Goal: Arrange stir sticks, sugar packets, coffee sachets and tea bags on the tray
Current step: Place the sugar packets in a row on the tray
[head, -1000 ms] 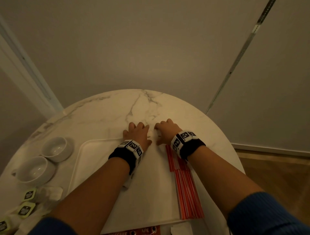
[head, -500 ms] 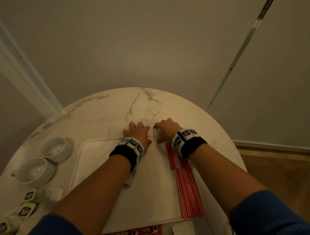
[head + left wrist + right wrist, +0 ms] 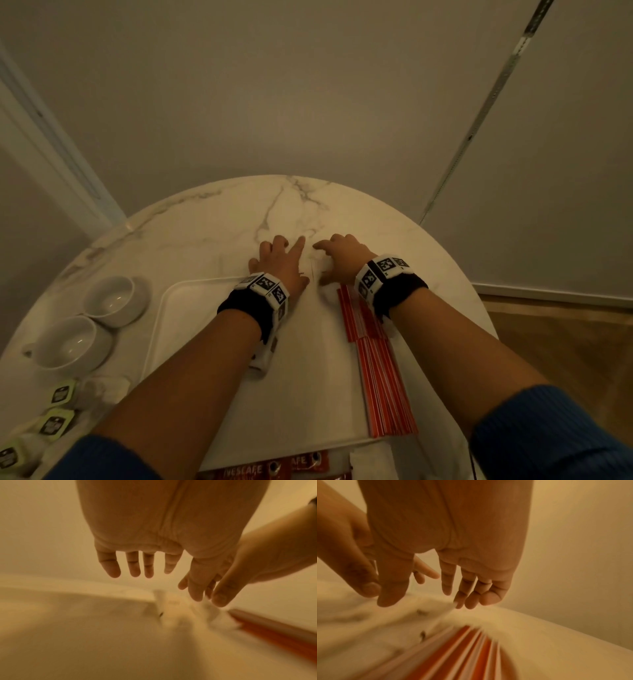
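"NESCAFE" partly readable, red coffee sachets [image 3: 274,471], near table edge

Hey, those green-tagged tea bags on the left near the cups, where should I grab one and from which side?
Probably pinch a tea bag by its green tag, coming from above with the left hand, now open. The tags lie flat, face up, apart from each other beside the white cups, so each one offers a free edge. The pouches beside them look soft and blurred.

Round marble-patterned table [image 3: 212,222], white with grey veining, set against plain grey-beige walls [image 3: 274,102]. A perforated metal strip [image 3: 479,126] runs diagonally down the right-hand wall. White door frame [image 3: 51,154] at left; white baseboard [image 3: 555,294] above wooden floor [image 3: 565,342] at right. Lighting dim and warm.
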Motion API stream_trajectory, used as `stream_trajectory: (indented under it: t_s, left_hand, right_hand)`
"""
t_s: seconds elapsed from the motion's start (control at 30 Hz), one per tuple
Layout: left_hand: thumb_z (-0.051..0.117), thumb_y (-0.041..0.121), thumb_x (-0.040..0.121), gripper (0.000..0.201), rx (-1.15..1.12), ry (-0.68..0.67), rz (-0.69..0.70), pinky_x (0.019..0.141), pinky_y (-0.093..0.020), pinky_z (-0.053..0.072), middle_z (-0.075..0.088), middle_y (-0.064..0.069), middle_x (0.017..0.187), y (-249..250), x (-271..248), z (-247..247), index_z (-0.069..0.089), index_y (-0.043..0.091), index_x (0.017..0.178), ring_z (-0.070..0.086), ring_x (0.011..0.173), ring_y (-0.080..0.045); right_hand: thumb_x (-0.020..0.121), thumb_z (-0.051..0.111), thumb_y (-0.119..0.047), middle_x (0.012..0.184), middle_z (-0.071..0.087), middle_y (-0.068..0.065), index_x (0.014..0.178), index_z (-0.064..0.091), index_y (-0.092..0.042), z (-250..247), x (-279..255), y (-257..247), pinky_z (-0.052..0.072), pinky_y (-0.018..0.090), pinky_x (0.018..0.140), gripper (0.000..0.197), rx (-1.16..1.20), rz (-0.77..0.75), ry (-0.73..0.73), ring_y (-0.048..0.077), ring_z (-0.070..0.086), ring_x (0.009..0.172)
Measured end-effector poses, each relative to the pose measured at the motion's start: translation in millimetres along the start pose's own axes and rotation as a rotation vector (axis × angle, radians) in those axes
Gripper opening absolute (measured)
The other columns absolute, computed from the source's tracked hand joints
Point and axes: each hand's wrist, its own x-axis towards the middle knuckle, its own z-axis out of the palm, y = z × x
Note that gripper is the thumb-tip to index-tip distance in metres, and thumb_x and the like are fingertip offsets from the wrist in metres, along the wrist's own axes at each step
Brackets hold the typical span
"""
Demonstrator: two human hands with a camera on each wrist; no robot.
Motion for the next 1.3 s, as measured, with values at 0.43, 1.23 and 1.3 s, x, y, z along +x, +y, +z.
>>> stream_trajectory:
  t_s: [0.43, 1.23, 1.3]
  left_hand:
    - [0.053, 0.046, 0.089, 0.042, -0.074, -0.177, 0.583, 0.095, -0.033, 0.042, 0.049, 0.008, 0.127, 47.9, -206.0, -0.1, 0.050, 0.030, 0.128, 0.044, 0.114, -0.013]
    - [0.064, 0.017, 0.082, 0.049, 0.085, -0.335, 0.594, 0.099, -0.047, 0.040, 0.042, -0.016, 0.126, 124.8, -227.7, 94.8, 0.043, 0.008, 0.125, 0.036, 0.117, -0.033]
    - [0.063, 0.013, 0.081, 0.047, 0.055, -0.354, 0.586, 0.096, -0.046, 0.043, 0.045, -0.015, 0.123, 125.9, -224.7, 92.7, 0.042, 0.009, 0.124, 0.038, 0.115, -0.033]
  right_hand:
    - [0.086, 0.066, -0.042, 0.105, 0.059, -0.012, 0.122, 0.058, -0.033, -1.5, -227.6, 16.1, 0.041, 0.020, 0.076, 0.038, 0.508, 0.095, 0.148, 0.005, 0.053, 0.095]
    - [0.084, 0.063, -0.015, 0.111, 0.063, 0.011, 0.126, 0.043, -0.016, 112.3, -315.6, -0.6, 0.050, 0.032, 0.078, 0.047, 0.566, 0.657, 0.005, 0.025, 0.063, 0.095]
    - [0.088, 0.058, -0.010, 0.110, 0.064, 0.012, 0.122, 0.045, -0.015, 109.9, -315.0, 2.1, 0.046, 0.030, 0.075, 0.037, 0.586, 0.643, 0.033, 0.024, 0.061, 0.090]
